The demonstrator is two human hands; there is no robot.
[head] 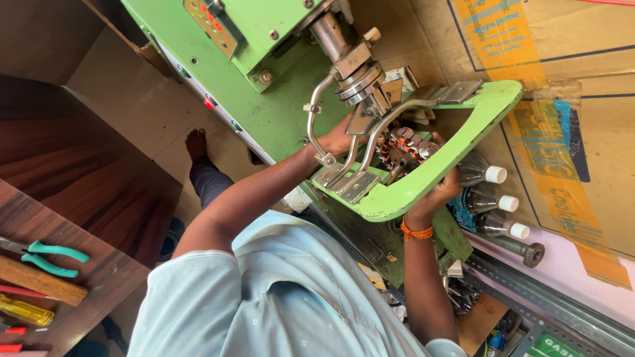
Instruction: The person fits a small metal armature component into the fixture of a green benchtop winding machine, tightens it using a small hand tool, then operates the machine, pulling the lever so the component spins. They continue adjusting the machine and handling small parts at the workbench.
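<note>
— Green metal is the biggest thing I see. What is it?
— That is a big green machine (264,99). It has a shiny metal spindle (344,56) sticking out of it.
— What is behind it?
— A brown cardboard wall (595,73) with yellow tape on it.
— And on the far left?
— A dark wooden table (99,264). Pliers (53,258) with teal handles lie on it, next to a wood block (40,281) and a yellow screwdriver (23,311).
— What is the light green flat thing?
— A green frame (430,178) with a big hole in the middle. It sits under the spindle, tilted.
— Who holds it?
— The person in the pale blue shirt. The right hand (444,188) grabs the lower edge of the green frame, with the fingers curled around it. An orange bracelet (417,231) is on that wrist.
— And the other hand?
— The left hand (338,140) reaches in behind two bent silver rods (317,112). Its fingers are hidden, so I cannot tell if it grips anything.
— What is in the hole?
— A round metal part with copper wire (403,149) wound on it. It sits in the frame's hole, between the two hands and just beside the left one.
— And the small shiny things?
— Three metal cones (479,198) with white tips, just beside the right hand.
</note>
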